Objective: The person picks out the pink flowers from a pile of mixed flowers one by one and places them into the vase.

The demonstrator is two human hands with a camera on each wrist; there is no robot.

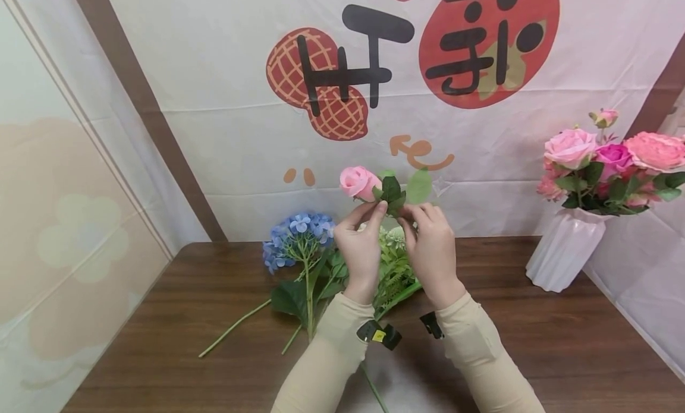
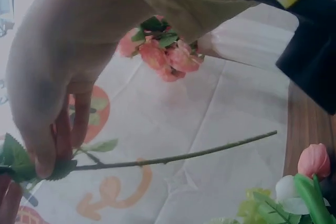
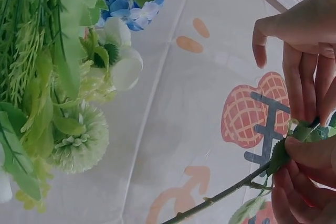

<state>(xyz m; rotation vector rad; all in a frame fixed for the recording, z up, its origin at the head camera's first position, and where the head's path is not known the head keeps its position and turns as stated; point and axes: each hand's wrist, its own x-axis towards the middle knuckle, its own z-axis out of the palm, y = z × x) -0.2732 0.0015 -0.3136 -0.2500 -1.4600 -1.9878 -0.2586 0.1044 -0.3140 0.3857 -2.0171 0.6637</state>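
A pink artificial rose (image 1: 360, 183) with dark green leaves (image 1: 392, 190) is held up before the printed backdrop. My left hand (image 1: 360, 249) pinches it just below the bloom, thumb against the leaves. Close beside it, my right hand (image 1: 434, 246) pinches the leafy part of the same stem between thumb and fingers. The thin rose stem (image 2: 173, 158) runs free past the hands in the left wrist view. In the right wrist view the stem (image 3: 226, 191) slants down and out of frame. The bloom is outside both wrist views.
Blue hydrangeas (image 1: 299, 237) and green-white flowers (image 1: 396, 240) lie behind my forearms on the brown table (image 1: 214, 282). A white vase (image 1: 567, 249) of pink flowers (image 1: 615, 160) stands at the right. A loose stem (image 1: 235, 328) points toward the table's left side. Backdrop cloth (image 1: 241, 134) closes the rear.
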